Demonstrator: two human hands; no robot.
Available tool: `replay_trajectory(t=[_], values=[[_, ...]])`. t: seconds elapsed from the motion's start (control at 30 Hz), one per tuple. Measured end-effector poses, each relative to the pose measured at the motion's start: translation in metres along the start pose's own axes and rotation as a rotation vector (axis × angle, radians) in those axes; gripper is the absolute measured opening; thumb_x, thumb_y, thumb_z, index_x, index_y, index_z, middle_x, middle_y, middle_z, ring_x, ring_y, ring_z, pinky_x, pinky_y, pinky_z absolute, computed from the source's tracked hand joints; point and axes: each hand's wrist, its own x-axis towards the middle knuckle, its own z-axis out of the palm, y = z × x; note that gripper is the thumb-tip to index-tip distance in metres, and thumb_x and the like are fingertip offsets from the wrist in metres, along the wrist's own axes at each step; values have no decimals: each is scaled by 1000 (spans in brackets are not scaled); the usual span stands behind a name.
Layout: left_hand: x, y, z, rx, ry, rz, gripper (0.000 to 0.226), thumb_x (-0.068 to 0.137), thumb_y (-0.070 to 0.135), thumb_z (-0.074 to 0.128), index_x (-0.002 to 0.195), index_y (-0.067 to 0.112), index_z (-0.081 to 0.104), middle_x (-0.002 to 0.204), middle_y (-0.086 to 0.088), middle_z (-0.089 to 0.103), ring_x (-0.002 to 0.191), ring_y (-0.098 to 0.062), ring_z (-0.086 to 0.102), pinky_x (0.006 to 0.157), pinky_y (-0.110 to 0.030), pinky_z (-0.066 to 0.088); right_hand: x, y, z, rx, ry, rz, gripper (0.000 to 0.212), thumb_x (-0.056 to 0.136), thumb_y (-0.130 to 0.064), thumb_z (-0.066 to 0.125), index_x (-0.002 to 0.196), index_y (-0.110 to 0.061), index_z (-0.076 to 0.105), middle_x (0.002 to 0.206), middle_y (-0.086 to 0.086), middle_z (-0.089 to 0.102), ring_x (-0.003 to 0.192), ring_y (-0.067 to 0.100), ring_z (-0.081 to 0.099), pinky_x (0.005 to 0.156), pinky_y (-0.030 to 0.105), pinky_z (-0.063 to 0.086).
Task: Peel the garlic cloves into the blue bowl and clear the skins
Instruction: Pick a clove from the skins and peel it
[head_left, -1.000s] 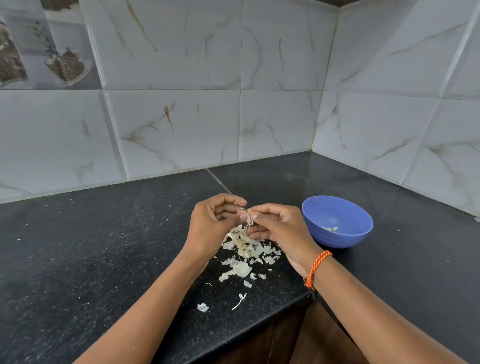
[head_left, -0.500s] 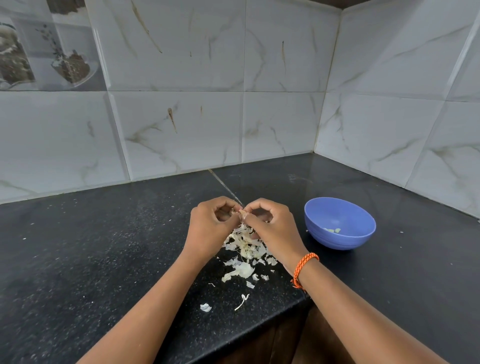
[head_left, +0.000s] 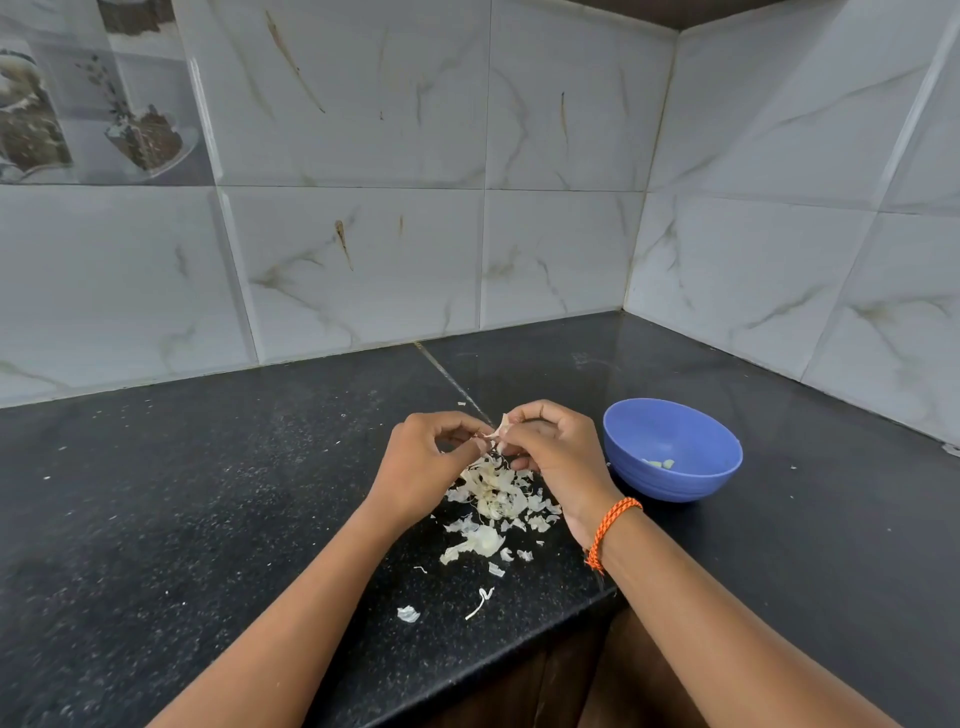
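Note:
Both hands meet above a pile of garlic skins (head_left: 493, 493) on the black counter. My left hand (head_left: 426, 462) and my right hand (head_left: 550, 457) pinch a small garlic clove (head_left: 496, 434) between their fingertips, with a flap of papery skin sticking up from it. The blue bowl (head_left: 675, 478) stands just right of my right hand, with a few pale peeled pieces (head_left: 658, 463) at its bottom. Most of the clove is hidden by my fingers.
Loose skin flakes (head_left: 408, 614) lie scattered toward the counter's front edge (head_left: 519, 670). Tiled walls meet in a corner behind the bowl. The black counter (head_left: 208, 493) stretches left and back.
The two hands stay together over the pile, with small finger movements on the clove. A flap of skin now sticks up between the fingertips.

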Motion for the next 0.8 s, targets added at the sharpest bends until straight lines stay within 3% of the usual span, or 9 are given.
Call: replay_trajectory(t=[0.1, 0.2, 0.27, 0.33, 0.43, 0.53, 0.6, 0.7, 0.8], values=[[1, -2, -3, 79, 32, 0, 9, 97, 22, 81, 98, 29, 85, 90, 17, 81, 89, -4, 77, 83, -25, 59, 3, 2, 0, -222, 58, -99, 12, 90, -1, 73, 95, -12, 74, 77, 7, 79, 73, 18, 75, 71, 38, 65], [3, -7, -11, 262, 97, -53, 11, 92, 32, 82, 84, 38, 82, 76, 18, 76, 74, -3, 72, 72, -36, 64, 10, 6, -1, -466, 81, -179, 17, 90, -7, 73, 88, -23, 74, 70, -3, 76, 70, 14, 75, 72, 44, 67], [4, -7, -17, 344, 105, -115, 13, 88, 39, 85, 77, 39, 78, 71, 16, 73, 67, -3, 68, 65, -35, 60, 13, 8, 0, -615, 36, -187, 17, 94, -13, 70, 84, -26, 75, 68, -5, 75, 65, 12, 73, 69, 43, 66], [3, -7, -21, 464, 98, -153, 14, 87, 43, 84, 78, 38, 76, 77, 17, 72, 74, -2, 66, 65, -30, 52, 13, 10, 5, -771, -15, -179, 22, 97, -18, 66, 80, -26, 76, 71, -7, 74, 62, 10, 70, 64, 37, 63], [2, -6, -25, 573, 82, -169, 7, 89, 35, 79, 83, 37, 75, 87, 17, 71, 84, -3, 64, 68, -29, 47, 11, 11, 14, -939, -14, -239, 21, 97, -16, 69, 80, -24, 78, 93, -9, 68, 76, 8, 65, 61, 22, 50], [4, -7, -25, 535, 29, -203, 9, 91, 33, 77, 84, 38, 77, 91, 17, 71, 88, -6, 65, 68, -29, 47, 13, 8, 25, -942, -87, -333, 20, 96, -11, 70, 88, -28, 77, 106, -9, 57, 99, 9, 54, 71, 30, 53], [4, -7, -23, 551, 14, -212, 10, 92, 34, 75, 83, 39, 77, 94, 17, 72, 90, -8, 65, 69, -30, 46, 14, 8, 34, -1015, -136, -350, 14, 99, -21, 68, 92, -26, 79, 111, -6, 55, 108, 13, 51, 73, 32, 52], [4, -8, -20, 567, 19, -218, 14, 93, 34, 71, 82, 40, 75, 94, 17, 72, 92, -8, 65, 65, -27, 42, 16, 17, 44, -1151, -165, -309, 15, 98, -35, 70, 99, -22, 79, 119, 0, 54, 114, 19, 50, 77, 33, 49], [5, -9, -20, 544, 44, -229, 23, 98, 28, 64, 82, 37, 77, 92, 18, 72, 90, -9, 66, 62, -24, 42, 17, 23, 48, -1122, -147, -280, 5, 92, -29, 76, 91, -24, 75, 115, -2, 53, 114, 20, 51, 75, 32, 45]])
